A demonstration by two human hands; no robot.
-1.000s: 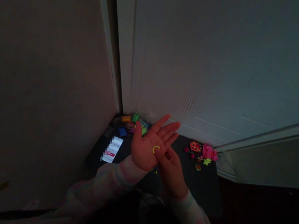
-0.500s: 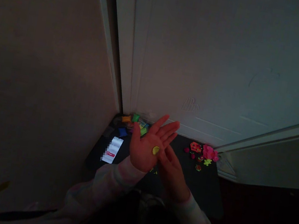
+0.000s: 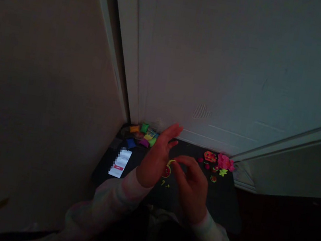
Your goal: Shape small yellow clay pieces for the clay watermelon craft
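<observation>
My left hand (image 3: 156, 160) is held up over the dark table, its fingers stretched out and its palm turned to the right. My right hand (image 3: 193, 186) pinches a thin, curved yellow clay piece (image 3: 171, 161) between thumb and forefinger, close against the left palm. Whether the piece still touches that palm I cannot tell. Below the hands lies a round red piece with a yellow rim (image 3: 167, 172), partly covered by my left hand. Small yellow bits (image 3: 163, 183) lie just nearer to me.
A lit phone (image 3: 120, 163) lies at the left of the dark table (image 3: 217, 203). Behind it are several coloured packets, among them a blue packet (image 3: 131, 143). At the right sit a pink flower-like shape (image 3: 226, 162) and other small coloured pieces. A pale wall (image 3: 230, 74) rises behind.
My left palm has turned from facing up to facing right. The yellow piece, which lay flat on it, is now pinched in my right hand. The red round piece has come into view.
</observation>
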